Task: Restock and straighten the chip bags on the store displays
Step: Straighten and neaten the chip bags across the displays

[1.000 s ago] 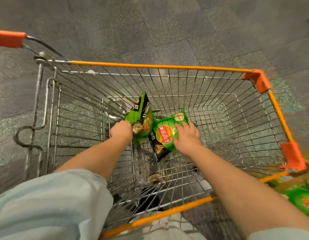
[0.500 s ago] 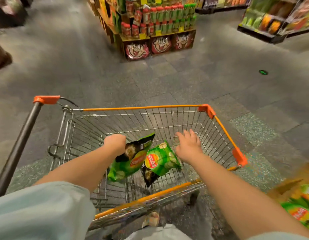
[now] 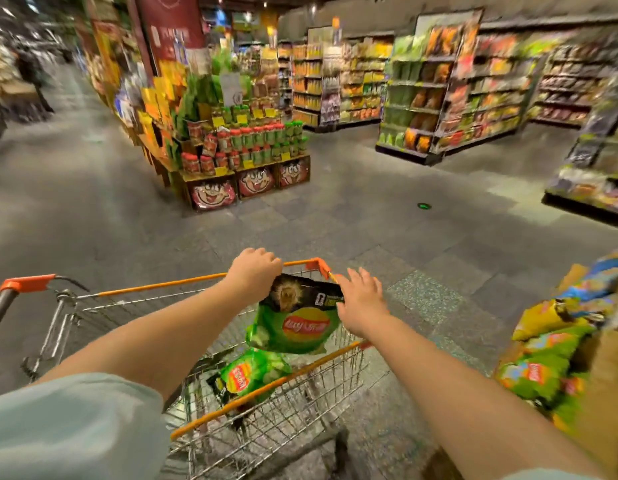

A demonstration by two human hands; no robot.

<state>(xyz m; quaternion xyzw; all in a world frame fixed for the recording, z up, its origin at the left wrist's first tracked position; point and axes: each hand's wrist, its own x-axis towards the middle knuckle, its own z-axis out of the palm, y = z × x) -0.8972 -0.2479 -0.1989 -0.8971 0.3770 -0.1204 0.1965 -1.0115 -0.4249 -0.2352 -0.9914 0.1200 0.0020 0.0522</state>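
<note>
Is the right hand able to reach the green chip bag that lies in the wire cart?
Probably yes. The right hand is open and holds nothing, and the green chip bag lies uncovered below it in the open-topped wire cart.

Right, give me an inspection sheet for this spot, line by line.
Surface: grey tiled floor; wire shopping cart with orange rim.
Job's things: green chip bag held above the cart; second green bag lying in the cart; chip display at right.
Clutter: small green spot on the floor.
Grips: left hand grips the held bag's top; right hand open, fingers spread beside the bag.
Cables: nothing seen.
Surroundings: snack stand ahead, stocked shelves behind; blurred.
</note>
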